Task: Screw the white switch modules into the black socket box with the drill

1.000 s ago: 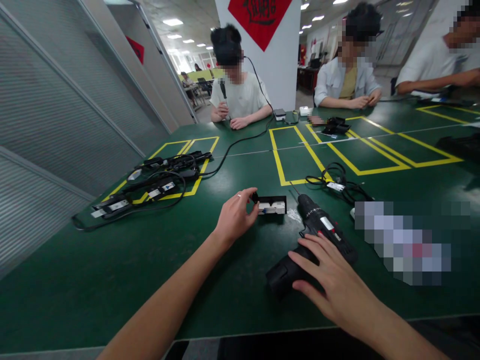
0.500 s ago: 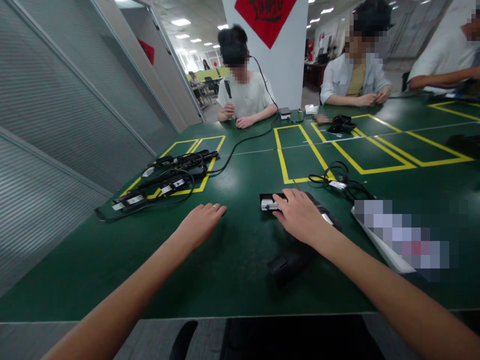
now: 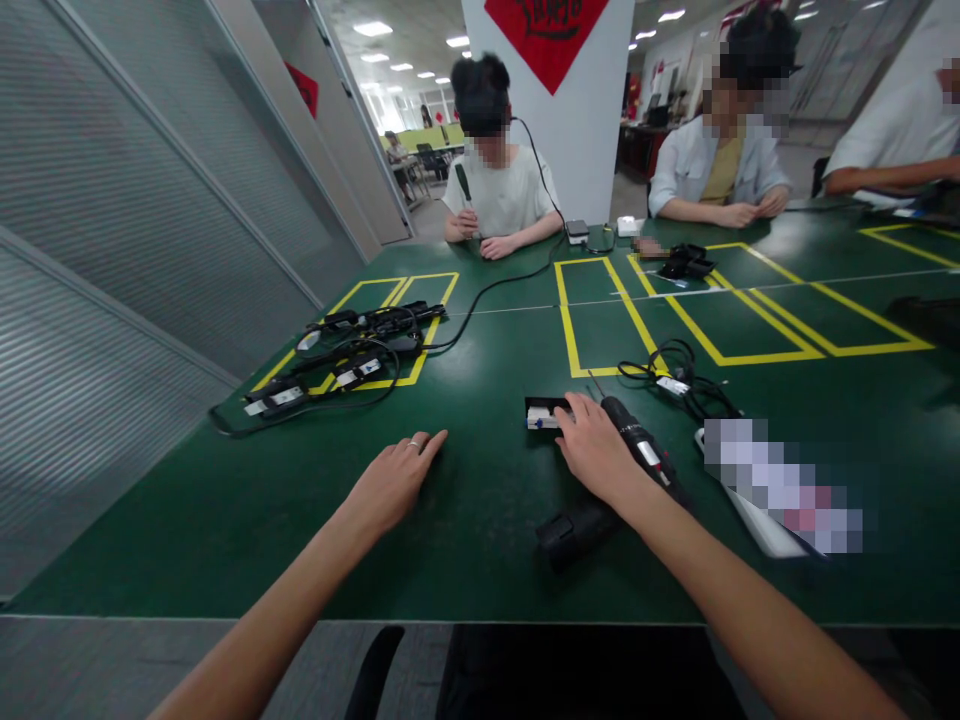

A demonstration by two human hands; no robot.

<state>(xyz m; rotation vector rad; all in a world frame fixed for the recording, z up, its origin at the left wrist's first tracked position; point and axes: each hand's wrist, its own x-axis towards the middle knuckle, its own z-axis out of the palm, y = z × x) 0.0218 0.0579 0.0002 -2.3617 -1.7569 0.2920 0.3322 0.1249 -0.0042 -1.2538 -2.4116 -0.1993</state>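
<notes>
My left hand (image 3: 391,482) lies palm down on the green table, fingers stretched out and a ring on one of them, holding nothing. My right hand (image 3: 600,455) has its thumb and fingers around the right end of a small black-and-white box (image 3: 541,417), whose right part they hide. Beside that hand lies a black power drill (image 3: 641,442) with a thin bit pointing away from me. The drill's thick black base (image 3: 570,535) shows below my wrist, while my hand and forearm cover its middle.
Black devices and cables (image 3: 360,350) lie at the left, across yellow tape outlines. A coiled cable (image 3: 679,370) and a white tray-like object (image 3: 757,525), partly blurred out, are at the right. Across the table (image 3: 480,570) sit several people, one holding a screwdriver-like tool (image 3: 463,190).
The view has shifted slightly. My right hand has drawn back a little along the box toward its right end, and more of the drill shows. My left hand stays flat on the table.
</notes>
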